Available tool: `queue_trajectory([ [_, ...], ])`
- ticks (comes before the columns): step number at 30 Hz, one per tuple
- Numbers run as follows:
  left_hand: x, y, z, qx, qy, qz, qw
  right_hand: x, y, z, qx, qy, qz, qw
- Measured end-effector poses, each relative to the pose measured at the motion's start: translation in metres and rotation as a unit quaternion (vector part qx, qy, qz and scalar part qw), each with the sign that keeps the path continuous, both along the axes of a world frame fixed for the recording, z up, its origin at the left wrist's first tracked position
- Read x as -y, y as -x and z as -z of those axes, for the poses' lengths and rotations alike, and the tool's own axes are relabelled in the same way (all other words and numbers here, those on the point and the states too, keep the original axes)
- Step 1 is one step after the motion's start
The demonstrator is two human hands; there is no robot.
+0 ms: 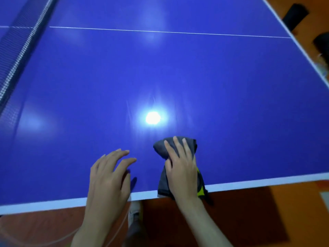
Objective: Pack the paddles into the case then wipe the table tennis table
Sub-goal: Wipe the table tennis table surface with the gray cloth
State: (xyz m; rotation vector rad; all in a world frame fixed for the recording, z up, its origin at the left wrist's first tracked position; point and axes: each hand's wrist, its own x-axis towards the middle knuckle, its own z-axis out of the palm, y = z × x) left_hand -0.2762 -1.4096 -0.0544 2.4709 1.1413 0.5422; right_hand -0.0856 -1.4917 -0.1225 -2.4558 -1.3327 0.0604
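near edge: we see the white border of the bench (53,205) running across the bottom; both forearms cross it from below.
cloth (162,184): dark grey, a yellow patch on its right side; it lies bunched on the bench by the near edge, right of middle, with its tail hanging over the border.
cloth handling: we judge it light, soft and limp, apt to fold or ruck when pushed; flat palm pressure over the bunched middle should drive it better than a pinch at a corner.
right hand (181,168): palm down on the cloth, fingers straight and spread, pressing rather than clutching; fingertips reach its far end.
left hand (108,173): beside the cloth but apart from it, holding nothing; fingers slack and slightly bent, tips on or just above the blue top, we cannot tell which.
bench top: glossy blue, likely slick; a lamp glare sits just beyond the cloth, with faint streaks round it.
far: white centre line, net (16,56) along the left edge.
paddles, case: none that we can identify.
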Motion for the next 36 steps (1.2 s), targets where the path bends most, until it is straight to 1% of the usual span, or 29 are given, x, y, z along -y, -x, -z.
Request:
queue_trajectory([
  [3, 0.013, 0.002, -0.001, 0.003, 0.023, -0.004, 1.000, 0.040, 0.022, 0.001, 0.002, 0.013, 0.003, 1.000],
  [6, 0.012, 0.001, 0.001, 0.006, 0.038, -0.006, 0.999, 0.044, 0.025, 0.002, 0.007, 0.017, 0.007, 1.000],
  [10, -0.003, -0.005, 0.013, 0.009, 0.041, 0.008, 0.999, 0.014, 0.002, 0.001, -0.002, 0.006, 0.010, 1.000],
  [17, -0.032, -0.015, 0.027, -0.016, 0.031, 0.029, 0.999, -0.084, -0.069, 0.002, -0.053, -0.061, 0.046, 0.996],
  [20, -0.036, -0.014, 0.033, -0.026, 0.033, 0.030, 0.999, -0.091, -0.076, 0.004, -0.074, -0.077, 0.051, 0.993],
  [24, -0.035, -0.015, 0.033, -0.044, 0.028, 0.029, 0.998, -0.071, -0.066, -0.001, -0.087, -0.089, 0.044, 0.991],
  [28, -0.033, -0.016, 0.030, -0.056, 0.025, 0.024, 0.998, -0.006, -0.046, -0.003, -0.094, -0.049, 0.018, 0.994],
  [31, -0.033, -0.014, 0.021, -0.069, 0.020, 0.027, 0.997, 0.037, -0.052, -0.004, -0.089, -0.025, 0.002, 0.996],
  [36, -0.035, -0.010, 0.009, -0.081, 0.011, 0.027, 0.996, 0.047, -0.056, -0.005, -0.083, -0.020, 0.007, 0.996],
])
